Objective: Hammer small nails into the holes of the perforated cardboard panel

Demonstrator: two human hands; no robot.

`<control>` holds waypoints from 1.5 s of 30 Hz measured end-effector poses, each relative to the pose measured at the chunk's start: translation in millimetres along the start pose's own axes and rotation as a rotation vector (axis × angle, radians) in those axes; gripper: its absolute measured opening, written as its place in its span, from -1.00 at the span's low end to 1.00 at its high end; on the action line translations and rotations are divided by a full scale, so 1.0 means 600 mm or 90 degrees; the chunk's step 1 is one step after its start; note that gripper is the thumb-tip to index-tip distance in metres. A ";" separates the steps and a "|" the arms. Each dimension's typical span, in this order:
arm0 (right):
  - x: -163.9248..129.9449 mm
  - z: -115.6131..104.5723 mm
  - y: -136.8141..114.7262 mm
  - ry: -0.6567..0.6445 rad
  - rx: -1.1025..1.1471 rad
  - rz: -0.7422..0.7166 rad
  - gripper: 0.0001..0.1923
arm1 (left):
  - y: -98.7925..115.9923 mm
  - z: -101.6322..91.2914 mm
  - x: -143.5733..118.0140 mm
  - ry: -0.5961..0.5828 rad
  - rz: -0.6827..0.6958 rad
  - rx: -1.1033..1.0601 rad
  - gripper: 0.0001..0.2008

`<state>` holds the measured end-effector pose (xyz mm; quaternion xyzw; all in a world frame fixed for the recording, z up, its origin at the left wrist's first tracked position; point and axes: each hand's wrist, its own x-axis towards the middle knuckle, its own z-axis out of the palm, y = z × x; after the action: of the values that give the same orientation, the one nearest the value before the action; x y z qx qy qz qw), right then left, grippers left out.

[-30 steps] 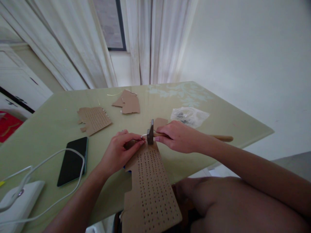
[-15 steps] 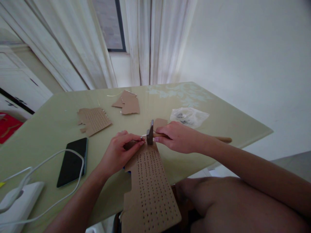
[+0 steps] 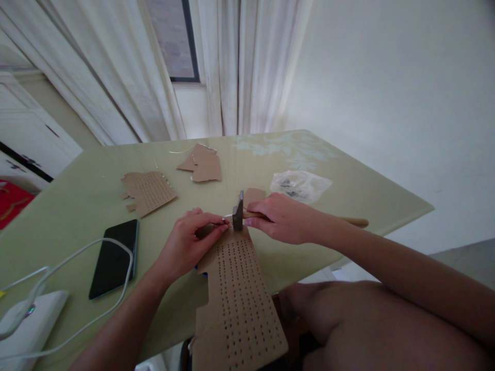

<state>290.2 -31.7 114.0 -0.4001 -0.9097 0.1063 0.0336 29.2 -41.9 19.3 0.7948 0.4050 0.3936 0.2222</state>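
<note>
Two hands at the near edge of the worktop [image 3: 88, 201]: right hand [image 3: 284, 219] clenched around the wooden handle of one hammer [image 3: 238, 216], head standing on the far end of one perforated cardboard strip [image 3: 237, 293]; left hand [image 3: 185, 242] pinching something small, too tiny to make out, against that same end, fingertips just beside the hammer head. Strip overhanging the near edge. Three more cardboard pieces toward the far edge: one perforated piece [image 3: 149, 190], one plain scrap [image 3: 203, 165], one small scrap [image 3: 255, 196] behind the hammer. One plastic bag [image 3: 300, 184] near the right edge. One phone [image 3: 114, 257], one white cable [image 3: 77, 257], one white device [image 3: 27, 324] at the near left corner.
</note>
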 end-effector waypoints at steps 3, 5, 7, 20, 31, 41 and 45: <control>0.000 0.000 0.000 0.003 -0.005 -0.002 -0.70 | 0.000 0.000 0.000 0.001 -0.003 -0.004 -0.89; 0.000 0.001 0.000 0.001 -0.010 -0.003 -0.70 | 0.001 0.001 0.001 0.003 -0.003 -0.003 -0.89; 0.000 -0.001 -0.002 -0.001 -0.017 0.005 -0.69 | 0.002 0.001 0.002 0.003 0.003 -0.002 -0.90; 0.003 -0.031 -0.033 0.112 0.084 0.036 -0.71 | 0.012 -0.001 0.004 -0.019 0.013 0.022 -0.88; 0.001 -0.027 -0.032 0.081 0.037 0.019 -0.69 | 0.014 0.002 0.004 -0.043 -0.024 -0.013 -0.85; 0.002 -0.016 -0.027 0.088 0.070 0.000 -0.73 | 0.009 0.004 0.003 -0.061 -0.039 -0.002 -0.85; 0.002 -0.019 -0.031 0.112 0.073 -0.004 -0.72 | 0.006 0.004 0.003 -0.059 -0.037 0.009 -0.85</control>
<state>277.9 -41.1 129.1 -0.4023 -0.8970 0.1222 0.1367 33.5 -42.7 20.7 0.8015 0.4201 0.3469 0.2465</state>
